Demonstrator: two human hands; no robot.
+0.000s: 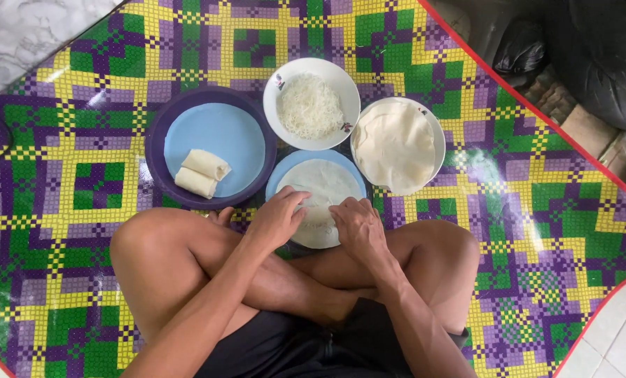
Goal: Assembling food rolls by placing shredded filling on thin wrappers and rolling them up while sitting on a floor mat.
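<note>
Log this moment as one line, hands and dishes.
left hand and right hand on thin white wrapper | light blue plate | two rolls in purple dish
</note>
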